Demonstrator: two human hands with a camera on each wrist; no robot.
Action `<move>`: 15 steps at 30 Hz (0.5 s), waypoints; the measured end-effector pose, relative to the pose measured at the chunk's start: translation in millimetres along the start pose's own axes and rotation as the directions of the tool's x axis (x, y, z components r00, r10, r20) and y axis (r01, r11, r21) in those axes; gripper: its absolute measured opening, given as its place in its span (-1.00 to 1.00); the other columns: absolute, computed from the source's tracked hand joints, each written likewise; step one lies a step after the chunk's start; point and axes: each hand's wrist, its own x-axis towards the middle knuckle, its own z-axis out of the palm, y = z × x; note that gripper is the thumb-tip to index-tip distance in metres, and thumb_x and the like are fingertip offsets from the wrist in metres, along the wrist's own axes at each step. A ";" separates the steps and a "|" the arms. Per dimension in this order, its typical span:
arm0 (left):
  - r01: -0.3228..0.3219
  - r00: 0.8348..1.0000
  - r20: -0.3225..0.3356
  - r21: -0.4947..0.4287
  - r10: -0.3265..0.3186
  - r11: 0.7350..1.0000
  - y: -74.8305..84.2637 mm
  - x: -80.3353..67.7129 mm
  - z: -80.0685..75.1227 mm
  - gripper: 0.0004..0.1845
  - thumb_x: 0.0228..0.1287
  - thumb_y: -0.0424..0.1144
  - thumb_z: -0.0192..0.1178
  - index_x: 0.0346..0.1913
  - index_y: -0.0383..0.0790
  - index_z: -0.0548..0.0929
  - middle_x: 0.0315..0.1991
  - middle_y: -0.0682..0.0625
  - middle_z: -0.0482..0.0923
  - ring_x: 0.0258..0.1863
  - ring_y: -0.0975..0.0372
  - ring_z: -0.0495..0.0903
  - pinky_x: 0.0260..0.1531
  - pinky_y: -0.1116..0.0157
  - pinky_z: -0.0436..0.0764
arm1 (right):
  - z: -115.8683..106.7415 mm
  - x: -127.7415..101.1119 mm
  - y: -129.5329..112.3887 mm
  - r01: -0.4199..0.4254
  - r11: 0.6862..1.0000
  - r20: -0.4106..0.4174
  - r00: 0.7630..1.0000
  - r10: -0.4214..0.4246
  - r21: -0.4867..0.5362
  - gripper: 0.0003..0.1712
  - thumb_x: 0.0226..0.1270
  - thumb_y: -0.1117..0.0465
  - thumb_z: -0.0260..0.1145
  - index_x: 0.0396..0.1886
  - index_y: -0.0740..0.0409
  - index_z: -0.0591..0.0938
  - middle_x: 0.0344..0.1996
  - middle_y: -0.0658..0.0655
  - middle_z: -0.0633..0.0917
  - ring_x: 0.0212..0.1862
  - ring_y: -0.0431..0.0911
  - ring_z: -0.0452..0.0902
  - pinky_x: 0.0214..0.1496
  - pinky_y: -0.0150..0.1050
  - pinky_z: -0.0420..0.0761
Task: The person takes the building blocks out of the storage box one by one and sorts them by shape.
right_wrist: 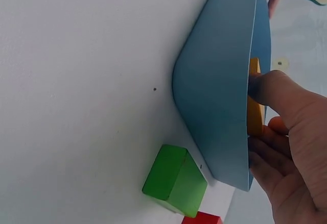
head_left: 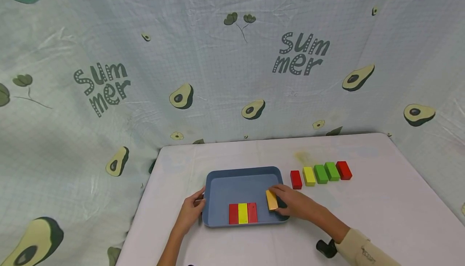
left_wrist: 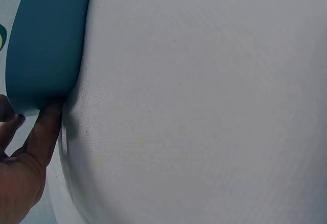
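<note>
The right hand (head_left: 296, 202) reaches over the right wall of the blue tray (head_left: 232, 177), its grip closed round an orange block (head_left: 271, 200), fingers and thumb pinching the block's sides. The block sits inside the tray, close to the right wall, its lower end toward the tray's near edge; whether it touches the tray floor cannot be told. In the right wrist view the orange block (right_wrist: 254, 113) shows as a narrow strip behind the tray wall (right_wrist: 219, 96), with the thumb (right_wrist: 278, 89) pressed against it.

The left hand (head_left: 190, 212) rests at the tray's left wall near its near-left corner. In the left wrist view its fingers (left_wrist: 43, 132) lie straight against the outside of the tray (left_wrist: 43, 45), touching it, not curled round it.

On the tray floor, along the near edge, three blocks lie side by side and touching: a red block (head_left: 233, 214), a yellow block (head_left: 242, 213) and a second red block (head_left: 252, 212).

On the white surface (head_left: 381, 201), right of the tray, a row of five blocks runs toward the far-right: red (head_left: 296, 179), yellow (head_left: 309, 176), green (head_left: 321, 174), green (head_left: 332, 171) and red (head_left: 343, 170). A patterned cloth (head_left: 109, 84) hangs behind the surface.
</note>
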 end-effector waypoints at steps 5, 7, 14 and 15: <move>0.000 1.000 -0.003 0.006 0.000 1.000 -0.5 0.2 0.3 -0.51 0.30 -0.45 0.07 0.30 -0.35 0.38 -0.02 -0.27 0.50 -0.12 0.05 0.55 -0.36 0.27 0.57 | -4.3 -2.2 3.0 -0.010 1.000 -0.012 1.000 0.010 0.002 -0.23 0.05 0.08 0.48 0.26 0.18 0.43 0.14 0.15 0.45 0.16 0.02 0.37 -0.02 -0.15 0.54; -0.002 1.000 -0.005 0.007 0.002 1.000 -0.5 0.3 0.3 -0.51 0.30 -0.45 0.07 0.30 -0.35 0.39 -0.02 -0.27 0.50 -0.12 0.05 0.55 -0.36 0.27 0.57 | -6.2 -2.6 4.3 -0.007 1.000 -0.021 1.000 0.008 0.007 -0.23 0.05 0.10 0.48 0.26 0.20 0.42 0.14 0.15 0.45 0.16 0.02 0.37 -0.01 -0.15 0.53; -0.006 1.000 -0.010 0.013 0.006 1.000 1.0 -0.3 0.6 -0.52 0.30 -0.46 0.06 0.30 -0.35 0.39 -0.03 -0.27 0.51 -0.13 0.05 0.55 -0.35 0.28 0.56 | -11.3 -5.4 8.1 -0.003 0.999 -0.046 0.999 0.004 0.039 -0.25 0.06 0.15 0.47 0.25 0.26 0.41 0.12 0.19 0.44 0.12 0.02 0.40 0.00 -0.14 0.52; -0.007 1.000 -0.009 0.015 0.007 1.000 1.4 -0.5 0.7 -0.52 0.30 -0.46 0.06 0.30 -0.35 0.38 -0.03 -0.27 0.51 -0.13 0.04 0.55 -0.35 0.28 0.56 | -11.7 -6.2 8.8 -0.004 0.999 -0.049 0.999 0.006 0.039 -0.25 0.07 0.15 0.47 0.25 0.26 0.41 0.12 0.19 0.44 0.11 0.02 0.40 -0.01 -0.14 0.53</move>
